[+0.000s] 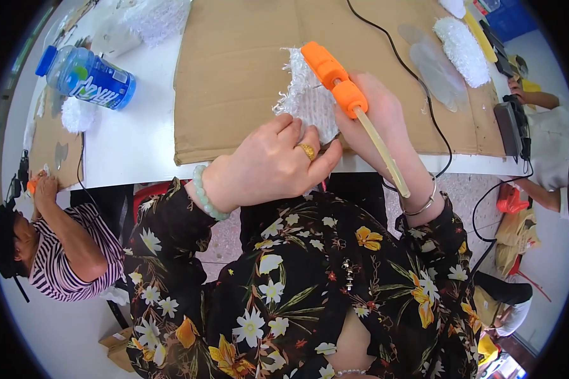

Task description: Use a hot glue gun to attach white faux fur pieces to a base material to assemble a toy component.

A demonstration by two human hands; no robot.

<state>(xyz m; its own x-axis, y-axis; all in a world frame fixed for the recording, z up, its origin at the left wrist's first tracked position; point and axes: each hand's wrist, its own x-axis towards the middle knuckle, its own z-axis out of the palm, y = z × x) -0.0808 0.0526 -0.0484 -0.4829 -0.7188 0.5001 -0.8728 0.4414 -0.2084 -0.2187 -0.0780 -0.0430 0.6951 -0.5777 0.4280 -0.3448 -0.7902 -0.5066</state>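
1. The white fabric piece [313,107], shaggy along its far and left edges, is above the near-middle part of the brown cardboard sheet [234,76], which lies on the white desk [148,114].
2. Burns look like the main risk: the front of the orange glue gun [351,98] is over the fabric piece, above the cardboard sheet, and a slip toward the gripping fingers could put hot glue on skin.
3. Loose strands could also catch in wet glue and mat, if the tip strays to the frayed edge. The nozzle itself is hidden.
4. The black cord [393,47] crosses the right part of the cardboard sheet and drops over its near edge beside the right wrist; a wide swing of that arm might snag it.
5. The left hand [265,161] reaches over the cardboard sheet's near edge, back upward, fingers curled; it appears to pinch the fabric's near side.
6. The right hand [379,101], above the cardboard sheet, grasps the glue gun from its right side, fingers mostly hidden. The pale glue stick [379,148] slants back past the sheet's near edge, over the forearm.
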